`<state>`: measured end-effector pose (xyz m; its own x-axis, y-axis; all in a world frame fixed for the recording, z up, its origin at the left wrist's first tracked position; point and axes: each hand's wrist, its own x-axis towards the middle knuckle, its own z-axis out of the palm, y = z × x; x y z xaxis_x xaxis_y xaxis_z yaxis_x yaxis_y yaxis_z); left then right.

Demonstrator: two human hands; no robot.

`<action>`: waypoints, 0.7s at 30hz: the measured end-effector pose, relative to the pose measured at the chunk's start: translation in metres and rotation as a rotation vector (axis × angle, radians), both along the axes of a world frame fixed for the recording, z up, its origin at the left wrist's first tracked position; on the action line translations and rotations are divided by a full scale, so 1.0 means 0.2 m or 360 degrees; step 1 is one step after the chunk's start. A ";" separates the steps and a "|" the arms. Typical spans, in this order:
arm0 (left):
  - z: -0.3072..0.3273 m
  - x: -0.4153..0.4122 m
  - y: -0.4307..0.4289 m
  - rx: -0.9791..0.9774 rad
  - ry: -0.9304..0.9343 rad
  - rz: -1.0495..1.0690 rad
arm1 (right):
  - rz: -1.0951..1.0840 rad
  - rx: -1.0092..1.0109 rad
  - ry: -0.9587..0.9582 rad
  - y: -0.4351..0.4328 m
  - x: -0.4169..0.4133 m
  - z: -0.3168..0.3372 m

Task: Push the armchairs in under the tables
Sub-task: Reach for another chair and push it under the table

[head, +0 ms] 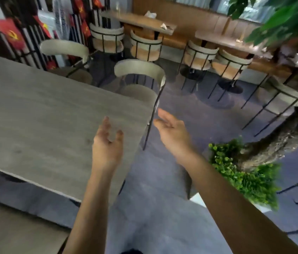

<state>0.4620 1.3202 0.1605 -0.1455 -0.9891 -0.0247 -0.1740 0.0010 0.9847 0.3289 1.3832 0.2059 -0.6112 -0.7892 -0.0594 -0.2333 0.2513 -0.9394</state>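
A long grey table [40,114] fills the left of the view. At its far right corner stands a beige armchair [141,70] with black metal legs, its seat partly tucked under the tabletop. A second beige armchair [65,47] stands further left along the far side. My left hand [108,142] hovers over the table's right end, fingers spread, holding nothing. My right hand [172,131] is stretched out just right of the table's corner, near the closer armchair's front leg, fingers apart and empty.
Several beige and tan armchairs [197,57] sit at brown wooden tables [144,21] along the back wall. A tree trunk [280,143] with green shrubs [243,176] stands on the right. Red flags [10,32] and a fan [60,17] are at the back left. Grey floor [190,107] lies between.
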 end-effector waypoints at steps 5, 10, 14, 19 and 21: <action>-0.10 -0.32 -0.46 0.0035 -0.0120 0.0228 | 0.0311 0.0116 -0.0018 -0.61 -0.36 -0.09; -0.14 -0.67 -1.00 0.0105 -0.0155 0.0404 | 0.0537 0.0213 -0.0019 -1.23 -0.71 -0.17; -0.11 -0.94 -1.34 0.0074 -0.0167 0.0492 | 0.0683 0.0246 -0.0010 -1.64 -0.97 -0.16; -0.14 -1.23 -1.72 0.0084 -0.0206 0.0663 | 0.0797 0.0280 0.0183 -2.10 -1.32 -0.15; -0.18 -1.38 -1.86 0.0099 -0.0245 0.0736 | 0.0840 0.0298 0.0356 -2.30 -1.48 -0.17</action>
